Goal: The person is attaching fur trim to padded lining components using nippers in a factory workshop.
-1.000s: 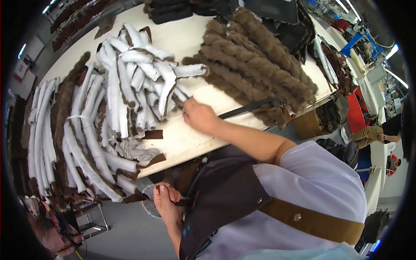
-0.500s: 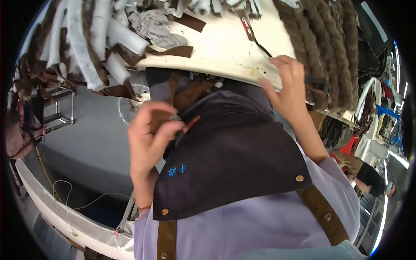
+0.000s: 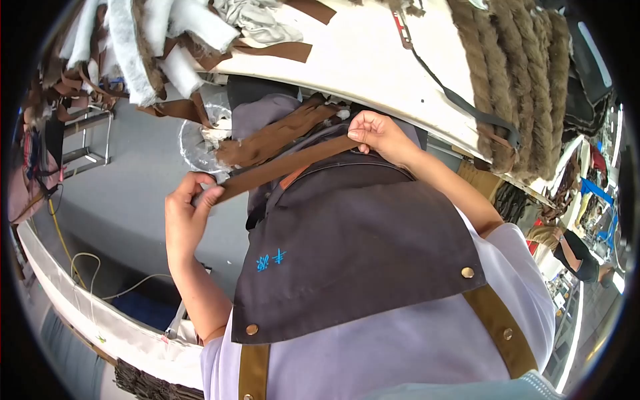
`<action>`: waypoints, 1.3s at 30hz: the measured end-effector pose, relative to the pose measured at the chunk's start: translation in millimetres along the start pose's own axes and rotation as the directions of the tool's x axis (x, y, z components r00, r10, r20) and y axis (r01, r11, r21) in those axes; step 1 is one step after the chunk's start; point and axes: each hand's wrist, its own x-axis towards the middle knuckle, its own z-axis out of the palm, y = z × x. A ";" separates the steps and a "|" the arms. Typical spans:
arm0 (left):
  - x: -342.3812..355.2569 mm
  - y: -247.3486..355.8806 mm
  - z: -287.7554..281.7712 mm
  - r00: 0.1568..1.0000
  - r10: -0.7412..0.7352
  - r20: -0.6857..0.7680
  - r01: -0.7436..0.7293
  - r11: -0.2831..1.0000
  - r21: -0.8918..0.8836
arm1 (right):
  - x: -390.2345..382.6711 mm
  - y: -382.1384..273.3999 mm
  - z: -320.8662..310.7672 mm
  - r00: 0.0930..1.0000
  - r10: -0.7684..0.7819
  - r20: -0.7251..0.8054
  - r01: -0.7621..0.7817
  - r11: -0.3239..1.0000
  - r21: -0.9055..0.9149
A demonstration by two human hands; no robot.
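A flat brown strip [image 3: 287,163], like ribbon or leather, is stretched between my two hands above my lap. My left hand [image 3: 190,207] pinches its lower left end between thumb and fingers. The upper right end is pinched in my right hand [image 3: 373,137], close to the table edge. Just behind the strip, a bundle of brown fur-edged pieces [image 3: 280,137] lies across my lap on the dark apron [image 3: 353,247]. A small orange-red tab [image 3: 295,176] shows on the apron right below the strip.
On the cream table [image 3: 373,67] lie a red-handled cutter [image 3: 402,30], a dark strap [image 3: 460,100] and a crumpled grey glove [image 3: 257,20]. Brown fur strips [image 3: 527,87] are stacked at right; white-backed strips [image 3: 130,60] hang at left. A clear plastic bag [image 3: 200,147] hangs below.
Both hands were apart with no strip visible between them; now they hold a brown strip taut. My right hand has come off the table edge toward my lap; my left has moved left.
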 end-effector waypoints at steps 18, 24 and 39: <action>29.8 35.8 -7.4 0.815 0.366 -0.450 -0.327 0.931 0.164 | 23.7 12.5 -3.9 0.986 -0.161 0.035 0.158 0.867 -0.473; 101.8 116.5 -67.0 0.497 0.742 -0.450 -0.562 0.670 0.485 | -22.6 -89.1 24.6 0.941 -0.329 0.074 0.337 0.922 -0.191; 270.2 165.3 -143.1 0.293 0.866 -0.405 -0.119 0.453 0.883 | 4.8 -96.3 3.3 0.845 -0.495 -0.202 0.505 0.863 -0.002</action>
